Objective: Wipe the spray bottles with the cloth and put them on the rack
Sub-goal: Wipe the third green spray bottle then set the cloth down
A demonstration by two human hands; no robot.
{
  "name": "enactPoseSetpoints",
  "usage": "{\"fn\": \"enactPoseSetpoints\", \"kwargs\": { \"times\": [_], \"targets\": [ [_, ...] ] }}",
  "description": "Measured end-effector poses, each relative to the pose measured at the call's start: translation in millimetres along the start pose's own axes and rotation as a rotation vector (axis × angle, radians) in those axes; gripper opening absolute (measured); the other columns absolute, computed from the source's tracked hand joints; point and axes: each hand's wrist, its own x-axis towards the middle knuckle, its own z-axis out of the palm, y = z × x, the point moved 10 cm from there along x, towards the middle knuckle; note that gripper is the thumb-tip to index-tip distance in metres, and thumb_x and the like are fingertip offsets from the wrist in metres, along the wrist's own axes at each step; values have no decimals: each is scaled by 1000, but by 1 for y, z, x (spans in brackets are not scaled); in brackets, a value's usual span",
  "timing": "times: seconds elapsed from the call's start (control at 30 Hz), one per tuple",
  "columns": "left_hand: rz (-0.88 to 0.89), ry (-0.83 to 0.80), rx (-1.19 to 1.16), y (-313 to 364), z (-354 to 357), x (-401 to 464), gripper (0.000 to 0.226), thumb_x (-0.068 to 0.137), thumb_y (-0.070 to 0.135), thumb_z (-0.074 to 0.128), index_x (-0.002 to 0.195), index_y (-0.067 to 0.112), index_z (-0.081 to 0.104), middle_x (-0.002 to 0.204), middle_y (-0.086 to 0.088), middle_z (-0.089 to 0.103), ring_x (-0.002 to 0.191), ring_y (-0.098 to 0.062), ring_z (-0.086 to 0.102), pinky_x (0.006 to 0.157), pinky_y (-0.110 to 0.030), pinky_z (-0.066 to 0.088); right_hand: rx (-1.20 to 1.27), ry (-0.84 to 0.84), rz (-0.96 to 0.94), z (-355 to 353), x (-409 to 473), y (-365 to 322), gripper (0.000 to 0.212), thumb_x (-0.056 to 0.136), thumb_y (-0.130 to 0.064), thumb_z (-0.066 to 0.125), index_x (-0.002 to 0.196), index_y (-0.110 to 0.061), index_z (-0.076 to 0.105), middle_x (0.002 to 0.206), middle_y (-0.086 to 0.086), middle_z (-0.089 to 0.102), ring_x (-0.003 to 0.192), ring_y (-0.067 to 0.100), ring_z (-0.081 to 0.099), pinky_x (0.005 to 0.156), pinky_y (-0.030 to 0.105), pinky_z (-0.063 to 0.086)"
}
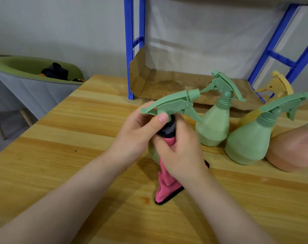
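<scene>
Your left hand [137, 131] grips the green spray bottle [170, 104] at its neck above the desk [79, 138], while your right hand [181, 150] pinches the pink cloth [165, 187] around it.

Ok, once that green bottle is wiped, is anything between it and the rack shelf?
Nothing visible blocks it. The held green bottle sits in front of the cardboard-lined rack shelf, with bare table between them. The other bottles, the nearest of them green, stand off to the right, beside that path.
</scene>
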Motion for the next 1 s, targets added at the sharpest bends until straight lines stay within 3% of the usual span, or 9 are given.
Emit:
{"fn": "enactPoseSetpoints", "kwargs": {
  "times": [0.17, 0.27, 0.4, 0.47, 0.63, 0.77, 0.87, 1.0],
  "targets": [
    [-61, 83, -130, -6, -5, 0, 11, 87, 13, 67, 94, 13, 75, 95, -2, 75, 94, -15, 69, 86, -26, 54, -32, -3, -28, 4, 1, -1, 45, 86, -47, 60, 122, -21, 56, 113, -10, 64, 107, 8, 60, 90, 24, 48],
    [-105, 171, -198, -6, -16, 1, 22, 87, 22, 56, 88, 10, 74, 87, -5, 73, 84, -15, 69, 78, -27, 57, 23, -23, -28, 5, 1, 3, 48, 86, -49, 60, 125, -20, 57, 118, -14, 62, 112, 1, 58, 94, 15, 44],
    [-68, 278, -233, 6, -35, 4, 29, 86, 41, 60, 96, 20, 76, 94, -3, 70, 92, -21, 62, 96, -45, 50, 238, -81, 52, 10, -2, 16, 51, 89, -49, 58, 129, -17, 54, 121, -5, 65, 114, 11, 62, 96, 35, 51],
    [-79, 336, -276, 6, -44, 6, 35, 85, 46, 57, 103, 20, 72, 95, 1, 70, 91, -14, 63, 103, -48, 46, 279, -100, 56, 12, -3, 17, 57, 89, -49, 58, 134, -15, 49, 124, -5, 64, 117, 12, 61, 96, 34, 51],
    [-118, 438, -433, -3, -63, 9, 37, 96, 48, 48, 111, 20, 67, 100, 8, 70, 103, -11, 61, 109, -44, 42, 351, -153, 76, 19, -5, 19, 67, 88, -50, 60, 142, -17, 41, 132, -6, 60, 124, 12, 58, 101, 38, 50],
    [-90, 508, -645, 0, -71, 9, 33, 97, 48, 50, 107, 23, 69, 99, 9, 70, 104, -13, 61, 96, -31, 52, 393, -220, 91, 24, -8, 15, 69, 88, -45, 59, 147, -20, 33, 138, -15, 54, 128, 0, 52, 102, 19, 44],
    [-77, 511, -566, 7, -71, 8, 37, 97, 50, 47, 96, 21, 70, 95, 9, 70, 101, -13, 64, 81, -34, 57, 395, -248, 95, 28, -8, 15, 72, 87, -48, 60, 147, -20, 33, 138, -16, 54, 128, -1, 51, 104, 22, 44],
    [-44, 434, -399, 13, -64, 9, 45, 96, 52, 44, 86, 21, 76, 92, 5, 72, 96, -12, 68, 94, -44, 53, 397, -283, 97, 28, -7, 18, 73, 85, -49, 62, 146, -19, 35, 135, -17, 56, 127, -1, 52, 106, 25, 44]
  ]
}}
